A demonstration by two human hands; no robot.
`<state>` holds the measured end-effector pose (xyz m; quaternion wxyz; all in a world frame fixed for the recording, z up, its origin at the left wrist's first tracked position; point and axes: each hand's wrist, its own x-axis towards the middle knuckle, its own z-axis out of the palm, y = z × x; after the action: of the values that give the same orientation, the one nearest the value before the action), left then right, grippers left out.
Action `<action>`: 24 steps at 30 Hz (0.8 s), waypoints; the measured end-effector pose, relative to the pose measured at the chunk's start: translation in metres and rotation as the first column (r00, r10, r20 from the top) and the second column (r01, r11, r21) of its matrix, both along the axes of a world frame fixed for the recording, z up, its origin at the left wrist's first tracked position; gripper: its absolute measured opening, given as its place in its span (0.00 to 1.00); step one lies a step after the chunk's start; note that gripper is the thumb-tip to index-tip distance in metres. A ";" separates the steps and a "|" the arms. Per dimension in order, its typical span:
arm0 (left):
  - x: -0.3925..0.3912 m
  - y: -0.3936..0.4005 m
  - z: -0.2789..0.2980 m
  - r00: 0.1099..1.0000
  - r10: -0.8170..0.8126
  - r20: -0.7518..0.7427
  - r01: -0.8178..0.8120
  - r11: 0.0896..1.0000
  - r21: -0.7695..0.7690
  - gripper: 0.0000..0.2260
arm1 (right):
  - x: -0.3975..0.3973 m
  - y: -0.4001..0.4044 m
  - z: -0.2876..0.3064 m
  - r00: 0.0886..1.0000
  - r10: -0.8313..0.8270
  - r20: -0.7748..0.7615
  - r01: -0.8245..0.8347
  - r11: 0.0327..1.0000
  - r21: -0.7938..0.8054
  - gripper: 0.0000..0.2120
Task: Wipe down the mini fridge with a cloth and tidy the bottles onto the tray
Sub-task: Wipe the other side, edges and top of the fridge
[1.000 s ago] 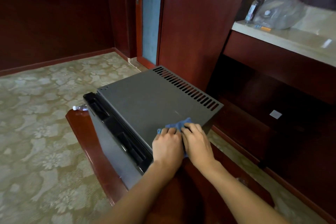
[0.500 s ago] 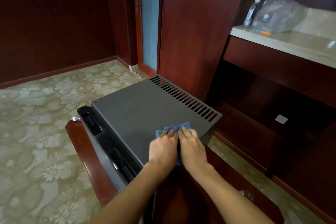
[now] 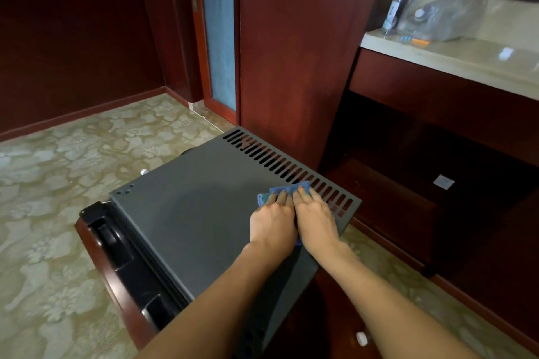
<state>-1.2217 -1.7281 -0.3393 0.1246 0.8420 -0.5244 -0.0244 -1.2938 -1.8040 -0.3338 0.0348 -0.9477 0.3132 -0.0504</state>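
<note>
The grey mini fridge (image 3: 186,213) lies on a red wooden table (image 3: 96,265), its black door edge to the left and a row of vent slots along the far right side. A blue cloth (image 3: 287,190) is spread on the grey panel near the slots. My left hand (image 3: 272,226) and my right hand (image 3: 316,221) lie side by side, fingers straight, pressing flat on the cloth. Most of the cloth is hidden under them. A bottle cap (image 3: 143,172) peeks out behind the fridge's far left edge. Another bottle (image 3: 395,10) stands on the counter at the upper right.
A stone-topped counter (image 3: 455,58) at the upper right carries a clear plastic bag (image 3: 443,9). Dark wooden cabinets and a door fill the back. Patterned carpet (image 3: 58,183) covers the floor to the left. A small white cap (image 3: 361,338) lies on the table by my right forearm.
Both hands have slid the cloth forward across the grey panel, from its near corner toward the vent slots. The camera has moved closer over the fridge.
</note>
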 end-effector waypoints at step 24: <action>0.170 -0.006 0.005 0.979 0.201 -0.026 -0.201 0.979 -0.012 0.32 | 0.187 -0.023 -0.009 0.982 0.172 0.077 -0.172 0.985 -0.002 0.26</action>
<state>-1.0515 -1.7338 -0.3341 0.1390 0.8894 -0.4351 -0.0179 -1.1072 -1.8266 -0.3425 0.0533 -0.9685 0.2287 -0.0828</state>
